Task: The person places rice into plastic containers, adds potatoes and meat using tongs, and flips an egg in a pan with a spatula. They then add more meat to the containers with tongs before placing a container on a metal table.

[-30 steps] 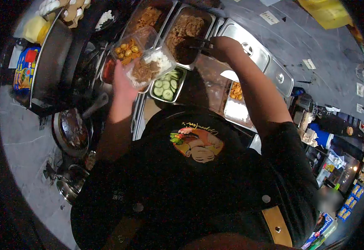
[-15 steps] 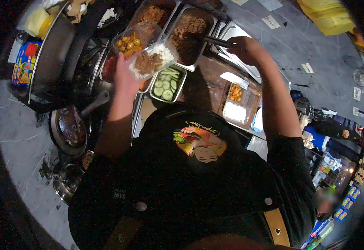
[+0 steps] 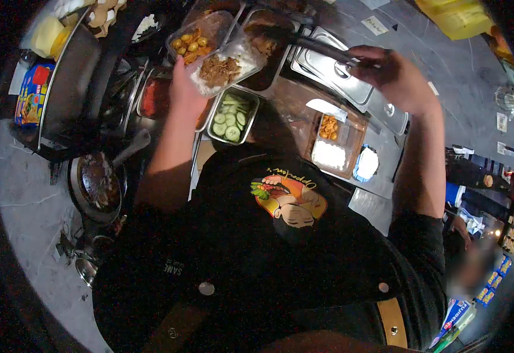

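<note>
My left hand (image 3: 185, 88) holds a clear divided container (image 3: 233, 82) by its near side. One part of it has small potatoes (image 3: 189, 46) and orange shreds, the other has white rice with shredded brown meat (image 3: 219, 70) on top. My right hand (image 3: 377, 70) is closed round the handle of dark tongs (image 3: 322, 48), whose far end reaches over the metal tray of brown meat (image 3: 264, 44). The tong tips are dark and hard to make out. Just below the held container is a tray of cucumber slices (image 3: 231, 119).
A second container (image 3: 331, 141) with rice and potatoes sits on a brown board (image 3: 300, 94). Metal lids (image 3: 333, 65) lie beyond it. A frying pan (image 3: 97, 181) and a large dark pot (image 3: 71, 76) stand at left. Another person's arm (image 3: 462, 230) shows at lower right.
My right hand has moved right and slightly down with the tongs. The held container has shifted slightly right and up, and its meat looks more heaped. More of the metal lids shows.
</note>
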`<act>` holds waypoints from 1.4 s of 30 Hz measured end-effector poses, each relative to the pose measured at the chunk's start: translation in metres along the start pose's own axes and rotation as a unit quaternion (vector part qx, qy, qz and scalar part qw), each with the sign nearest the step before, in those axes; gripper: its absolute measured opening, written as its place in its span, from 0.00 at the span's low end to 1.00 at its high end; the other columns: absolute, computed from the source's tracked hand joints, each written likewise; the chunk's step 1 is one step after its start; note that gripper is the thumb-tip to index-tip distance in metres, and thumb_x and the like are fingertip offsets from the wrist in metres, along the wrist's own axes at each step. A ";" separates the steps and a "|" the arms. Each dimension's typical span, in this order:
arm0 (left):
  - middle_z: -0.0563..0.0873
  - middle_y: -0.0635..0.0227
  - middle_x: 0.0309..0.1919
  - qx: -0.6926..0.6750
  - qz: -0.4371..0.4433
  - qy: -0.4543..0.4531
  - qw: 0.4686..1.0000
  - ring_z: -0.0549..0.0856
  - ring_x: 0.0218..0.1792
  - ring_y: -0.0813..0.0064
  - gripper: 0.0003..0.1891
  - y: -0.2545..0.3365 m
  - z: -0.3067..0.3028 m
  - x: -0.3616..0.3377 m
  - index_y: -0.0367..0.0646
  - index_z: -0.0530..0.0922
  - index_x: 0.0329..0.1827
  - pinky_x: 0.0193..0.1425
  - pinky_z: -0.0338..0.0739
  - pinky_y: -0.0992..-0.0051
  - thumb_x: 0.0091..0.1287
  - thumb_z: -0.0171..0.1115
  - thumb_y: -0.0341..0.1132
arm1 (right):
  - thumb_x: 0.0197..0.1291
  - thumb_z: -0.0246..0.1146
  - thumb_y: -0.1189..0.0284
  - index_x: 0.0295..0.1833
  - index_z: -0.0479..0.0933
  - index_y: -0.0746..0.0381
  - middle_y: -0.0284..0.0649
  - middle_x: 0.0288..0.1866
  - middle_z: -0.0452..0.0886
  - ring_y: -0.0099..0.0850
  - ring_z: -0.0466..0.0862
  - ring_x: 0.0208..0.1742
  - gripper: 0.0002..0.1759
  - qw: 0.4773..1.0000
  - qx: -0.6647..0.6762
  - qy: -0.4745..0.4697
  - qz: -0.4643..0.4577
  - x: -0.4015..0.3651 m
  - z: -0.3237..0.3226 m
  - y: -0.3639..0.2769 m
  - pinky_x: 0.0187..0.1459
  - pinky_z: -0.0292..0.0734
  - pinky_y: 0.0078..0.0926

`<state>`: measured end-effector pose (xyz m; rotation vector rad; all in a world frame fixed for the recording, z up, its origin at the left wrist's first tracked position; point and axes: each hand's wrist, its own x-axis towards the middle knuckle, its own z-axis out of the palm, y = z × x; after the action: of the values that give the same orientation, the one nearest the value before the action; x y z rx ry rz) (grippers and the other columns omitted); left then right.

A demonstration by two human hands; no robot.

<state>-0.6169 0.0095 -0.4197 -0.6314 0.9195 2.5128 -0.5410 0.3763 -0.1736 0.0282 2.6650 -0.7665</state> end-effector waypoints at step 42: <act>0.82 0.53 0.72 0.019 -0.054 -0.077 0.995 0.81 0.73 0.51 0.37 -0.017 0.041 -0.031 0.39 0.71 0.78 0.79 0.73 0.44 0.86 0.41 0.63 | 0.67 0.73 0.69 0.63 0.87 0.56 0.50 0.55 0.90 0.51 0.90 0.48 0.19 0.974 -0.182 0.071 -0.118 -0.022 0.044 0.015 0.48 0.84 0.43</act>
<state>-0.5942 0.0432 -0.3842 -0.4566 0.8528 2.4030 -0.5035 0.3679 -0.2084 -0.3468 2.9398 -0.3394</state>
